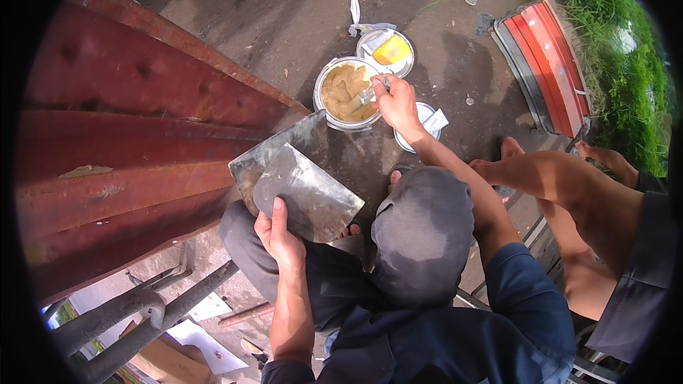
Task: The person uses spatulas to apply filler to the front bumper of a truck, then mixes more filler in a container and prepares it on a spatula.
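Note:
My left hand [283,238] grips a flat grey metal plate [316,195] by its near edge, thumb on top and the other fingers mostly hidden beneath. Behind that plate, a second darker metal sheet [299,139] leans close to the red panel. With my right hand [398,103] I hold a putty knife [365,97] whose blade dips into a round tin [319,96] of tan putty [341,85]. The tin stands on the ground, ahead of the plate and apart from it.
Beyond the tin, a lid [408,64] carries a yellow item; another lid [407,144] lies right of it. A red ribbed metal panel [142,142] fills the left. Metal pipes [135,323] cross the lower left. An orange panel [551,64] and another person's bare legs [590,185] are at right.

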Tool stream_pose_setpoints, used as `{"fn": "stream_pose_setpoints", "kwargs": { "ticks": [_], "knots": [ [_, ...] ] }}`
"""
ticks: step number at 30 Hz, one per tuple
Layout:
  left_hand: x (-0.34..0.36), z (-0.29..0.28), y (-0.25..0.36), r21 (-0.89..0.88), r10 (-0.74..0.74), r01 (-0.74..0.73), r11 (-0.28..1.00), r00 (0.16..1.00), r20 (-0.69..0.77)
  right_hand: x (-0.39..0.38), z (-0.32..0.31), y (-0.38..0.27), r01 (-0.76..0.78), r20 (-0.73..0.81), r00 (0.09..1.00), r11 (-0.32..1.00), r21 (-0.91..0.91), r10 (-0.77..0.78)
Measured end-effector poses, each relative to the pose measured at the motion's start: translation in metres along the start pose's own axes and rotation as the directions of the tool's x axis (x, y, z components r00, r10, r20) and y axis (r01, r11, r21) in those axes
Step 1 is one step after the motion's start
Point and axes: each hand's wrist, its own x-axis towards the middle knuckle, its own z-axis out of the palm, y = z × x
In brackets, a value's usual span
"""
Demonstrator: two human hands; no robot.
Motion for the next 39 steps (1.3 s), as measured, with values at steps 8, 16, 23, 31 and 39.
{"fn": "stream_pose_setpoints", "kwargs": {
  "ticks": [8,16,23,31,39],
  "knots": [
    [-0.001,-0.001,0.006,0.145,0.067,-0.087,0.986,0.988,0.138,-0.009,-0.003,0.018,-0.286,-0.083,0.91,0.76,0.583,0.406],
    [0.004,0.024,0.024,0.186,0.183,-0.222,0.957,0.962,0.204,-0.025,-0.047,0.039,-0.188,-0.185,0.869,0.651,0.736,0.459],
    [0.033,0.08,0.054,0.254,0.264,-0.338,0.906,0.922,0.285,-0.038,-0.104,0.013,0.047,-0.311,0.888,0.607,0.793,0.338],
    [0.067,0.12,0.072,0.395,0.226,-0.323,0.86,0.935,0.272,-0.049,-0.161,-0.047,0.264,-0.44,0.873,0.552,0.791,0.211],
    [0.091,0.15,0.074,0.032,-0.048,0.043,0.999,0.979,0.199,-0.067,-0.183,-0.11,0.433,-0.49,0.871,0.506,0.746,-0.024]
  ]
}}
